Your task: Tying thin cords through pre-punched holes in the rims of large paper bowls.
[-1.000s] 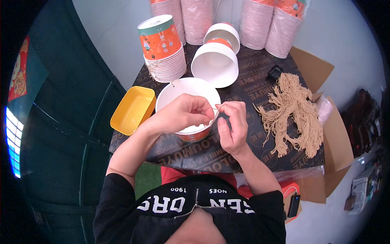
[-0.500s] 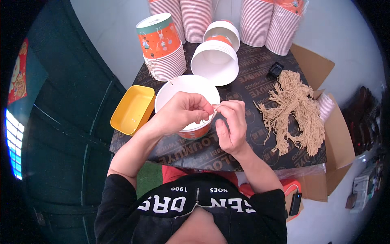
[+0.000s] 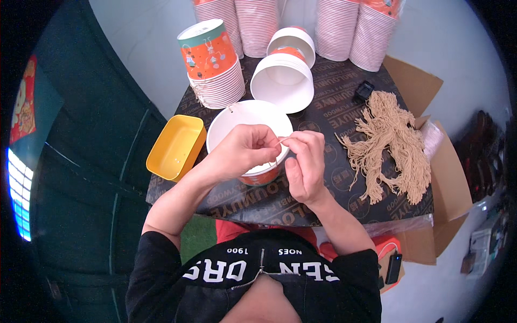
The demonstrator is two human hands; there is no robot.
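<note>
Counted around one upright bucket (image 3: 253,114): two hands (image 3: 239,151) (image 3: 307,167) above, one yellow tub (image 3: 173,146) left, one inverted stack (image 3: 215,67) and two tipped bucket mouths (image 3: 282,85) behind, four tall stacks (image 3: 257,32) farther back, one string bundle (image 3: 389,145) and one black box (image 3: 364,90) right.

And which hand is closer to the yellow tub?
The left hand: it's over the white-lined bucket, to the right of the yellow tub. The right hand is farther right, by the bucket's right side.
</note>
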